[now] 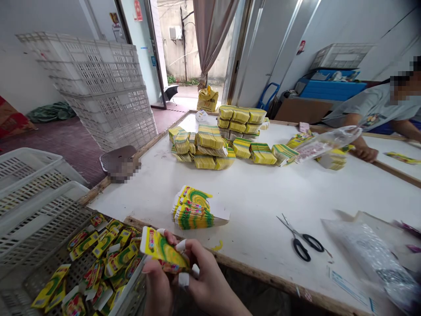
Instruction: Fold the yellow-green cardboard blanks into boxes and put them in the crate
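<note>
Both my hands hold one small yellow-and-green printed carton at the near table edge. My left hand grips it from below, fingers closed around it. My right hand pinches its right end; white tape covers several fingertips. Just beyond, a short stack of flat cartons of the same print lies on the white table. To my left, a white plastic crate holds several folded cartons.
Bundles of flat cartons are piled at the table's far side. Black-handled scissors and a clear plastic bag lie to the right. Another person's hand works at the far right. Stacked white crates stand on the floor.
</note>
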A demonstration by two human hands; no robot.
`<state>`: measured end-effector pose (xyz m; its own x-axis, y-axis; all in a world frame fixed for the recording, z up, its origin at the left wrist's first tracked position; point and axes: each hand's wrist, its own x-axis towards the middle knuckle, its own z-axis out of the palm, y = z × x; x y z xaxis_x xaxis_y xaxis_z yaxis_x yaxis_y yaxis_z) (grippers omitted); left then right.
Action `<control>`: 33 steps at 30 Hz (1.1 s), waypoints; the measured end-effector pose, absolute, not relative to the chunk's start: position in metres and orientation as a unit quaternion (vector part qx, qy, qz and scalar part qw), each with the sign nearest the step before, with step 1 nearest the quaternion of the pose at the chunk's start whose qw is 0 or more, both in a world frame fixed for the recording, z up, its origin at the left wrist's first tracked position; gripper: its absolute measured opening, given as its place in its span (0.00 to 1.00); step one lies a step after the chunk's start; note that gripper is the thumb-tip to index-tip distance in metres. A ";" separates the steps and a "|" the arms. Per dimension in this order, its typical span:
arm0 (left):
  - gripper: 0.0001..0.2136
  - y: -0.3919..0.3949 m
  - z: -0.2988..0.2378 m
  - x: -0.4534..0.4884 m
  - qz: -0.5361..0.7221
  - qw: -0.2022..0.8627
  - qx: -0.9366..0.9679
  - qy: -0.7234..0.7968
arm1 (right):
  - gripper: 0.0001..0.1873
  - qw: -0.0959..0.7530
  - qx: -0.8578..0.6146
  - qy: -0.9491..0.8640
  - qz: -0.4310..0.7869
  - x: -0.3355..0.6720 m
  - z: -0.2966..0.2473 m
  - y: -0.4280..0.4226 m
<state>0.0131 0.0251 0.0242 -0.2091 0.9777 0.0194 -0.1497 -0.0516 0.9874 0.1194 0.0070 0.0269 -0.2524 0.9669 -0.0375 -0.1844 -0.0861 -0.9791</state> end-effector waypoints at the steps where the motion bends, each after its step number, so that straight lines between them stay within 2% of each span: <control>1: 0.41 0.024 0.017 0.009 0.593 0.491 0.410 0.489 | 0.18 0.476 -0.397 -0.482 0.619 0.123 0.026 0.009; 5: 0.21 0.016 -0.012 -0.004 0.615 0.514 0.348 0.486 | 0.10 0.495 -0.424 -0.471 0.594 0.140 0.020 0.016; 8: 0.13 0.014 -0.018 -0.016 0.590 0.535 0.345 0.497 | 0.11 0.482 -0.468 -0.536 0.511 0.152 0.016 0.016; 10: 0.17 0.016 -0.011 -0.029 0.546 0.596 0.388 0.443 | 0.09 0.465 -0.462 -0.608 0.446 0.163 0.017 0.014; 13: 0.41 0.021 0.004 -0.049 0.454 0.686 0.454 0.343 | 0.11 0.404 -0.437 -0.734 0.327 0.176 0.024 0.009; 15: 0.49 0.022 0.010 -0.054 0.378 0.696 0.508 0.338 | 0.13 0.365 -0.412 -0.804 0.224 0.179 0.030 0.005; 18: 0.46 0.017 0.010 -0.043 0.257 0.644 0.605 0.391 | 0.11 0.380 -0.373 -0.838 0.117 0.174 0.036 0.002; 21: 0.42 0.009 0.001 -0.022 0.255 0.602 0.627 0.423 | 0.12 0.448 -0.409 -0.792 0.070 0.166 0.033 0.000; 24: 0.41 0.001 -0.006 -0.008 0.289 0.563 0.634 0.445 | 0.11 0.519 -0.451 -0.722 0.079 0.159 0.022 -0.003; 27: 0.42 -0.003 -0.007 -0.002 0.294 0.544 0.629 0.472 | 0.16 0.568 -0.468 -0.666 0.123 0.155 0.011 -0.009; 30: 0.37 -0.002 -0.003 0.000 0.302 0.526 0.614 0.505 | 0.14 0.566 -0.459 -0.615 0.303 0.157 0.006 -0.013; 33: 0.32 -0.001 0.000 0.001 0.323 0.490 0.615 0.527 | 0.13 0.583 -0.415 -0.475 0.513 0.164 0.006 -0.011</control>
